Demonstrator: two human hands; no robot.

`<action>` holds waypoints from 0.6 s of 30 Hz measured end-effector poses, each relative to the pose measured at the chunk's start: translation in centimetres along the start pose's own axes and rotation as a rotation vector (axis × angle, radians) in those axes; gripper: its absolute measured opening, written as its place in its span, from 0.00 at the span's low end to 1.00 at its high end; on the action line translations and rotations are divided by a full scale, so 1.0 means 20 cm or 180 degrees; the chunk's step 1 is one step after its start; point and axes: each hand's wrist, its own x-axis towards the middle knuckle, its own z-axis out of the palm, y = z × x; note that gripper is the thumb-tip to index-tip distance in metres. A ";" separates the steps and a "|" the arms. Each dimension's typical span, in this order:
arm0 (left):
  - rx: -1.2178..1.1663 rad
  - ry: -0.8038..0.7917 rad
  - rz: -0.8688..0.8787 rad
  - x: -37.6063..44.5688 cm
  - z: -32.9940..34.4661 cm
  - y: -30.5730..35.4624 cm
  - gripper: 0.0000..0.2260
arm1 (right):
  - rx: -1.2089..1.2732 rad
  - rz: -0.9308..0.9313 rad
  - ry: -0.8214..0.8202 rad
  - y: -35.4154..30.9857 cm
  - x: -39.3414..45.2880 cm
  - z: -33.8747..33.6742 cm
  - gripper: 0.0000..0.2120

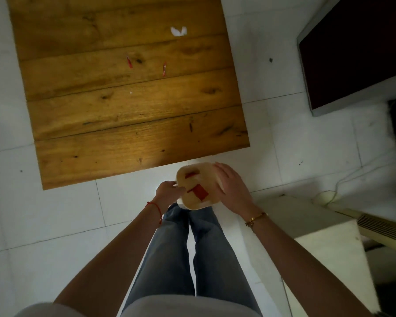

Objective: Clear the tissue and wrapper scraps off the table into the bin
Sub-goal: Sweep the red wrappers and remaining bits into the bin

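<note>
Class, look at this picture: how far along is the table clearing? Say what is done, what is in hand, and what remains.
Done: red wrapper pieces already lie inside the bin. In hand: the left hand and right hand hold the bin by its sides, just off the table's near edge. Left: a white tissue, two red wrapper scraps and a tiny white speck are on the table.

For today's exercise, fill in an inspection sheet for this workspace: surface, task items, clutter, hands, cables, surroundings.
Surface: brown wooden plank table, mostly bare.
Task items: white crumpled tissue scrap, two red wrapper strips and a tiny white fleck on the table; cream plastic bin already holds red scraps.
Clutter: nothing seen.
Hands: left hand and right hand grip the bin's sides.
Cables: pale cord on floor, right.
Surroundings: white tiled floor, dark grey-framed panel.
</note>
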 end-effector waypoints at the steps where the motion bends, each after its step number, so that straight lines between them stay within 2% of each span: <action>1: 0.0009 -0.0017 0.0031 -0.06 -0.01 0.03 0.13 | 0.0055 0.0114 0.0148 -0.02 -0.04 -0.05 0.24; 6: 0.0033 -0.0028 0.0249 -0.36 -0.06 0.20 0.06 | 0.0185 0.0577 0.0626 -0.09 -0.22 -0.26 0.23; 9: 0.0071 -0.0090 0.0430 -0.50 -0.07 0.32 0.19 | 0.0255 0.0715 0.0855 -0.11 -0.31 -0.37 0.23; 10: 0.0084 -0.0122 0.0513 -0.53 -0.07 0.36 0.19 | 0.0279 0.0724 0.0937 -0.11 -0.33 -0.41 0.23; 13: 0.0161 -0.0174 0.0715 -0.61 -0.03 0.49 0.07 | 0.0371 0.0808 0.1190 -0.08 -0.38 -0.53 0.22; 18: 0.0351 -0.0178 0.0844 -0.65 0.12 0.76 0.07 | 0.0396 0.0853 0.1415 0.09 -0.39 -0.78 0.22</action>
